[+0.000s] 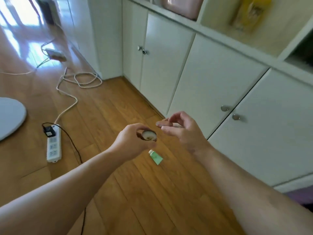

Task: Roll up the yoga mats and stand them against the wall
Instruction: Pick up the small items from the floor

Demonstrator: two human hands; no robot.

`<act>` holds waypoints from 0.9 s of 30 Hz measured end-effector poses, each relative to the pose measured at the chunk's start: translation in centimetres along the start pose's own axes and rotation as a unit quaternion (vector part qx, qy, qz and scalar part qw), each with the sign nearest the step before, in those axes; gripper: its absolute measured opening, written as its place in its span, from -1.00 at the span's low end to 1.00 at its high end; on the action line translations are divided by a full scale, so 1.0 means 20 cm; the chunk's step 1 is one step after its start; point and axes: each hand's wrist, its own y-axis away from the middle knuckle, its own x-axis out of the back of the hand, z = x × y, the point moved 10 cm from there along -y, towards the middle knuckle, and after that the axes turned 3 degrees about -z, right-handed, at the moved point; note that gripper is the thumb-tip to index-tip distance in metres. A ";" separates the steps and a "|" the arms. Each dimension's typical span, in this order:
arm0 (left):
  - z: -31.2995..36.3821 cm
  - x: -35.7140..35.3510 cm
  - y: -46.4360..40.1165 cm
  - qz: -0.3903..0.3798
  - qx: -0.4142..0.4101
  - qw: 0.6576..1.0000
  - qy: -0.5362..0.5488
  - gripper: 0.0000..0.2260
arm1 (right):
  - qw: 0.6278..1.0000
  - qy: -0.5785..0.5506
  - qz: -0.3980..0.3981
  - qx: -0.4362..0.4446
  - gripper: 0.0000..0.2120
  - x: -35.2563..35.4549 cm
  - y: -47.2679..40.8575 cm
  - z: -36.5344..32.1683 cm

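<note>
No rolled or flat yoga mat is plainly in view; only a purple strip shows at the right edge below the cabinet, too little to identify. My left hand grips a small round open jar above the wooden floor. Close to its right, my right hand pinches a small brownish lid between thumb and fingers. The jar and the lid are a little apart.
A small green tube lies on the floor below my hands. A white power strip with a black plug and loose cables lies left. A round white base sits far left. White cabinets line the right.
</note>
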 end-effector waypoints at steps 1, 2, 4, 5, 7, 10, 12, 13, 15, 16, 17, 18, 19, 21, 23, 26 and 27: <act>0.11 0.01 0.08 -0.002 -0.014 1.000 0.026 -0.67 | 1.000 -0.002 -0.009 0.018 -0.71 0.00 0.08 -0.11; 0.21 0.02 0.16 -0.006 -0.025 0.998 0.053 -0.70 | 0.999 0.004 -0.014 0.030 -0.73 0.00 0.17 -0.19; 0.37 0.01 0.32 -0.023 -0.039 0.992 0.120 -0.70 | 0.999 0.026 -0.011 0.037 -0.72 0.01 0.31 -0.30; 0.43 0.01 0.39 -0.034 -0.043 0.987 0.154 -0.67 | 0.999 0.031 -0.003 0.040 -0.72 0.02 0.38 -0.34; 0.50 0.00 0.51 -0.052 -0.051 0.980 0.185 -0.63 | 0.998 0.026 0.008 0.051 -0.70 0.01 0.50 -0.38; 0.51 -0.05 0.62 -0.090 -0.050 0.979 0.174 -0.59 | 0.997 0.045 0.015 0.060 -0.67 -0.02 0.61 -0.39; 0.52 -0.07 0.67 -0.124 -0.042 0.970 0.206 -0.63 | 0.994 0.070 0.014 0.078 -0.66 -0.03 0.65 -0.42; 0.52 -0.08 0.69 -0.138 -0.036 0.961 0.238 -0.69 | 0.992 0.086 0.012 0.087 -0.65 -0.03 0.66 -0.43; 0.53 -0.07 0.71 -0.139 -0.018 0.944 0.300 -0.79 | 0.987 0.121 0.014 0.104 -0.64 -0.04 0.68 -0.47; 0.52 -0.06 0.72 -0.124 -0.008 0.943 0.308 -0.80 | 0.985 0.132 0.013 0.108 -0.64 -0.04 0.69 -0.47; 0.51 -0.05 0.72 -0.108 -0.005 0.949 0.297 -0.80 | 0.985 0.135 0.006 0.108 -0.64 -0.04 0.69 -0.48; 0.50 -0.05 0.72 -0.096 -0.004 0.954 0.284 -0.80 | 0.986 0.130 -0.005 0.107 -0.65 -0.04 0.70 -0.47; 0.49 -0.05 0.71 -0.089 -0.005 0.957 0.278 -0.80 | 0.989 0.106 -0.017 0.100 -0.68 -0.04 0.70 -0.46; 0.48 -0.04 0.70 -0.072 0.000 0.960 0.271 -0.82 | 0.999 0.003 -0.018 0.045 -0.82 -0.01 0.69 -0.43; 0.47 -0.05 0.69 -0.059 0.008 0.964 0.260 -0.85 | 0.999 -0.050 0.003 -0.015 -0.80 0.03 0.68 -0.37; 0.50 -0.09 0.68 -0.069 -0.004 0.969 0.238 -0.85 | 0.999 -0.001 0.006 -0.033 -0.71 0.04 0.64 -0.33; 0.51 -0.10 0.68 -0.070 -0.010 0.970 0.232 -0.84 | 0.999 0.005 0.007 -0.034 -0.72 0.04 0.63 -0.32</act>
